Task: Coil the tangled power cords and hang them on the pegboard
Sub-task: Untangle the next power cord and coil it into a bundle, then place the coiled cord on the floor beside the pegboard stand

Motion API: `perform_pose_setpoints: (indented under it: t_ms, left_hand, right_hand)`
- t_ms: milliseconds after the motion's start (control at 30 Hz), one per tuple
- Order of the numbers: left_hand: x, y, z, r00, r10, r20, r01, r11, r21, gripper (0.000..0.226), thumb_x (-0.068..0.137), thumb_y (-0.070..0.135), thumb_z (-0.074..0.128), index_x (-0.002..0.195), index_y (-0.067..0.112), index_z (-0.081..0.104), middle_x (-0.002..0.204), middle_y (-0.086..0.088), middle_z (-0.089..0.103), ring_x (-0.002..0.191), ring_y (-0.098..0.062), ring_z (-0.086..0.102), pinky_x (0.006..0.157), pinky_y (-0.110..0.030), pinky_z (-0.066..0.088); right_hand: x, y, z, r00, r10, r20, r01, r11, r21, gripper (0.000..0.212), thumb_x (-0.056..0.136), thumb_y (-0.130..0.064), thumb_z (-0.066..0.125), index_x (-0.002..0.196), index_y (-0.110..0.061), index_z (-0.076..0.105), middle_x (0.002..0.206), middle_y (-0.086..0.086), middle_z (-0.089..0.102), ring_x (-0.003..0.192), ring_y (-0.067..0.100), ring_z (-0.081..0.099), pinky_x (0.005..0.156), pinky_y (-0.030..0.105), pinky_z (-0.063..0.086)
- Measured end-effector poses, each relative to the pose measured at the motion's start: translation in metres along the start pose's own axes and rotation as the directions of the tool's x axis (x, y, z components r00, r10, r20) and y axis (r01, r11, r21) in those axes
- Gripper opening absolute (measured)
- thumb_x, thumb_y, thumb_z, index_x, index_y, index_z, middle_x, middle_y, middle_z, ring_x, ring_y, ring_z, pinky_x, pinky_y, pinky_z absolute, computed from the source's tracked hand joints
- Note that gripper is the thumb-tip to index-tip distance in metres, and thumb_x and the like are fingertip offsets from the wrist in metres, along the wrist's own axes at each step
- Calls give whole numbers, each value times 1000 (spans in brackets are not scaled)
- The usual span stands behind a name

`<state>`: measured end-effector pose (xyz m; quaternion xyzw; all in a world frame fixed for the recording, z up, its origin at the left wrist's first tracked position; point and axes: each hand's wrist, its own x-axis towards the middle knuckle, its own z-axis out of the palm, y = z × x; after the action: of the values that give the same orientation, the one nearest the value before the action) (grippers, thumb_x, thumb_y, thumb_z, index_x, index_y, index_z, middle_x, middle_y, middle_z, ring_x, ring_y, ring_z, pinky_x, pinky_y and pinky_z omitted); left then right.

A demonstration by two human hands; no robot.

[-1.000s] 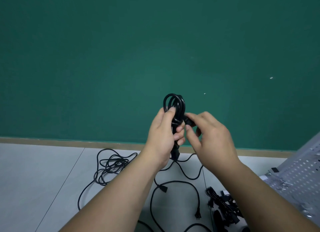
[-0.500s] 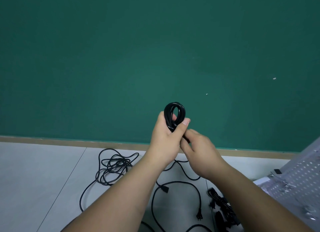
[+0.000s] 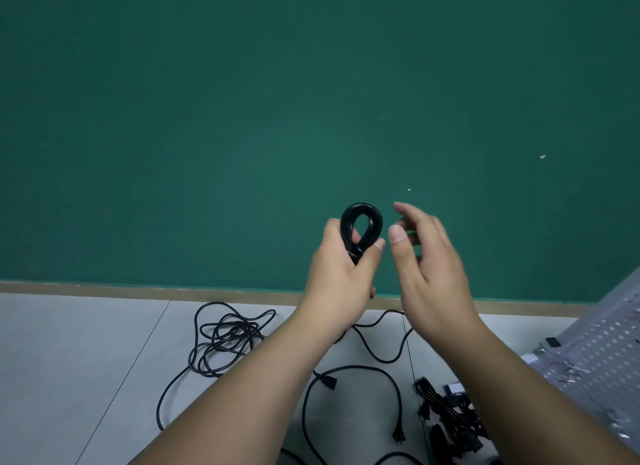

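At chest height before the green wall point(image 3: 242, 118), grips the coiled black cord point(image 3: 362, 218) in the left hand point(image 3: 341, 281), fingers point(image 3: 374, 248) curled round its waist; holds the right hand point(image 3: 433, 270) just beside, fingers point(image 3: 410, 213) loosely spread, touching nothing; leaves tangled cords point(image 3: 228, 340) on the floor point(image 3: 86, 360), pegboard point(image 3: 602, 340) at right

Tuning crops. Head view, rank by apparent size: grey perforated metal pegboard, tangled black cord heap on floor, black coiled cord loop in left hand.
1-2. Grey perforated metal pegboard, cropped, and tangled black cord heap: too close to rank.
3. Black coiled cord loop in left hand.
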<state>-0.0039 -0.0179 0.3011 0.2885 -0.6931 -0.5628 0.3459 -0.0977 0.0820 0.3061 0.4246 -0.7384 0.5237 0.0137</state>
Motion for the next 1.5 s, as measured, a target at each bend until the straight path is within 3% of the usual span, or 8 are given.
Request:
perform_pose_setpoints:
  t_ms: [133,300,567,667,800,1133,1333,1500]
  left_hand:
    - [-12,-3,12,968,12,252,-78,964,253,25,95,45,66,94,43,41,82,8,64,55,-18,60,53,-44,53]
    - [-27,2,27,871,-149,467,14,960,280,23,93,26,65,105,17,49,77,-1,69,57,-23,71,52,-40,59]
    - [-24,11,15,501,-168,849,430,900,-76,22,102,3,56,82,6,47,63,-6,44,46,-16,47,50,-27,47]
    - [-21,1,29,714,-181,677,140,983,115,14,98,3,56,94,-8,48,62,-13,53,47,-21,52,52,-31,50]
    - [-22,-26,44,893,-74,444,-101,928,358,11,92,31,60,100,29,52,80,4,67,68,-23,64,67,-51,59]
    - [-29,-33,45,809,-358,467,456,883,-113,19,111,30,46,112,12,43,84,-22,62,73,-32,62,56,-29,51]
    - [-45,-57,69,857,-360,368,432,892,-133,28,110,44,51,117,18,60,113,-11,76,98,-26,76,74,-45,63]
    - [-81,-81,83,831,-479,284,507,861,-31,28,110,43,54,115,17,64,91,-9,73,55,-15,64,42,-24,46]
  right_hand:
    - [12,5,-15,990,32,134,-36,999,25,48,110,-59,35,102,-30,72,87,-13,72,88,4,67,78,31,51]
    - [17,13,-27,995,-44,89,79,895,-439,60,109,-54,37,66,-18,59,46,-9,50,54,13,52,57,36,34]
    - [10,0,-42,986,-21,163,-21,967,253,53,106,-48,54,66,-16,65,55,-4,55,51,14,51,51,25,39]
    - [13,15,-36,992,59,108,-61,998,15,54,106,-47,57,63,-16,64,54,0,61,50,12,54,54,29,44]
    - [15,37,-21,990,136,27,-125,958,-257,56,107,-50,53,64,-16,65,56,-2,64,59,15,61,64,36,48]
    - [-28,68,-42,844,457,283,-527,804,276,40,110,-56,40,119,-31,70,110,-4,77,82,12,70,79,40,59]
    - [-83,76,-28,792,453,409,-585,754,298,30,114,-45,38,137,-42,57,118,-13,71,103,3,70,92,40,64]
    - [-146,93,-1,804,521,287,-582,790,196,28,111,-45,37,134,-41,52,117,-10,70,105,16,68,92,43,58]
